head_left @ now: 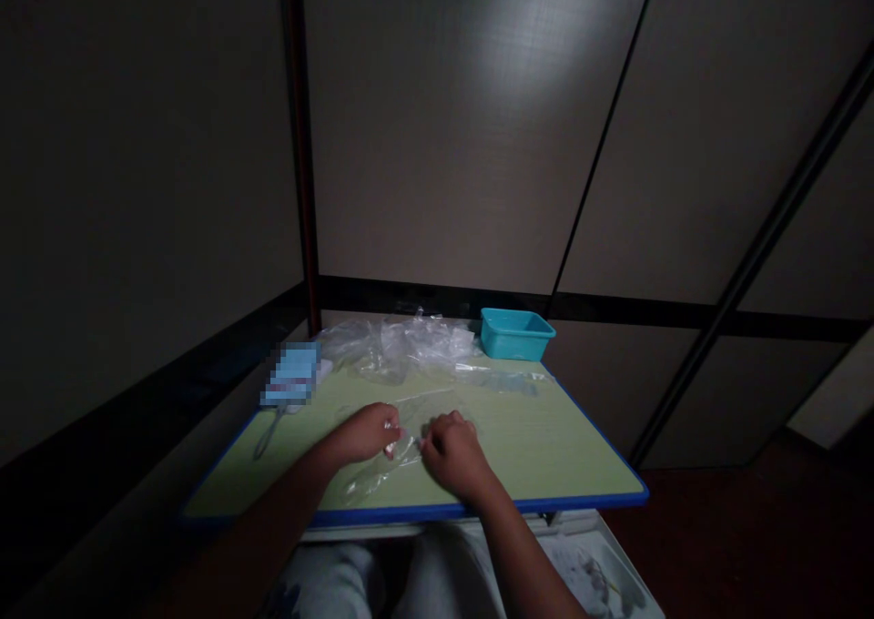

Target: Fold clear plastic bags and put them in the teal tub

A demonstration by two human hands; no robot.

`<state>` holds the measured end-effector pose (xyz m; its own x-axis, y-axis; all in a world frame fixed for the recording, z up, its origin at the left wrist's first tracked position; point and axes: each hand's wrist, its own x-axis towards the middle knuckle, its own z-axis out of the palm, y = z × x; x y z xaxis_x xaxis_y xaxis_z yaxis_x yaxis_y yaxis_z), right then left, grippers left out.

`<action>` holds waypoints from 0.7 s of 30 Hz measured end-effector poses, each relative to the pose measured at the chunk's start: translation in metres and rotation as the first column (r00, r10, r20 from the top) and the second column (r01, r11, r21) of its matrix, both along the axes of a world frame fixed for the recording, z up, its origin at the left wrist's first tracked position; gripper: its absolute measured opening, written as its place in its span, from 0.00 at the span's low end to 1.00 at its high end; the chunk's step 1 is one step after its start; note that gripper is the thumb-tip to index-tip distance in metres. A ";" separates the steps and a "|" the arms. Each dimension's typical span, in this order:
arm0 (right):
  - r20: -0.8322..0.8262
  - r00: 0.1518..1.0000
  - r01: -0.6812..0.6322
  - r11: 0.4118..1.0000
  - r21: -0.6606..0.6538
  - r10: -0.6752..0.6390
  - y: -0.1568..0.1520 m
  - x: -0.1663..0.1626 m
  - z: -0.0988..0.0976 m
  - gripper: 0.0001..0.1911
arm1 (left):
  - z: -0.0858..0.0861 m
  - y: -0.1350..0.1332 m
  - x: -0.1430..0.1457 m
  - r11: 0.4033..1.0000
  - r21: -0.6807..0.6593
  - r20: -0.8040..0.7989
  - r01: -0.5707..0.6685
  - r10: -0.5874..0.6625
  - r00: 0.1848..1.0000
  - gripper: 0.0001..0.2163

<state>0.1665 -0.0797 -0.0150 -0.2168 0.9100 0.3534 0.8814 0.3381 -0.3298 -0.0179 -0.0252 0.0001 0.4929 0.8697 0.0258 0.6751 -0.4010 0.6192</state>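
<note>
Near the front edge of the green-topped table (566,460), a thin clear plastic sheet (372,484) lies between and under my hands. My left hand (372,431) is nearly closed, thumb and fingertips seemingly pinching the film; my right hand (456,451), just to its right, is curled palm-down on the plastic, and I cannot tell whether its fingers grip or only press. Film this limp probably creases easily, so a light fingertip pinch, with both wrists low and the sheet flat against the tabletop, should suit it best. Slow, even tension seems wiser than a tug. Loose far-side plastic (423,339), left of the teal bin (513,343), is best left clear of my fingers.
</note>
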 end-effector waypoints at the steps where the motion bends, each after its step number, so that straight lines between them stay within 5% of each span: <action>1: 0.014 1.000 0.010 1.000 0.003 -0.010 -0.001 -0.001 0.000 0.07 | -0.001 0.002 0.000 0.999 0.030 -0.021 -0.029 0.030 0.999 0.06; 7: 0.066 0.998 0.025 1.000 0.008 -0.025 -0.003 -0.002 0.002 0.09 | 0.007 -0.008 -0.001 0.963 0.213 -0.141 -0.163 0.195 0.971 0.02; 11: 0.077 0.997 0.026 1.000 0.009 -0.027 -0.004 -0.002 0.002 0.08 | 0.018 -0.035 0.006 0.910 0.372 -0.136 -0.182 0.247 0.959 0.10; 15: 0.081 0.996 0.025 1.000 0.004 -0.025 -0.004 -0.002 0.002 0.06 | 0.009 -0.048 0.008 0.866 0.495 -0.232 0.068 0.057 0.971 0.20; 21: 0.073 0.997 0.029 1.000 0.010 -0.030 -0.005 -0.002 0.003 0.08 | -0.018 -0.033 -0.004 0.922 0.345 -0.342 0.177 -0.052 0.938 0.23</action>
<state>0.1648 -0.0843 -0.0123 -0.2153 0.9135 0.3453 0.9129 0.3139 -0.2610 -0.0220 -0.0579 -0.0180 0.6241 0.7660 0.1539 0.7466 -0.6428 0.1715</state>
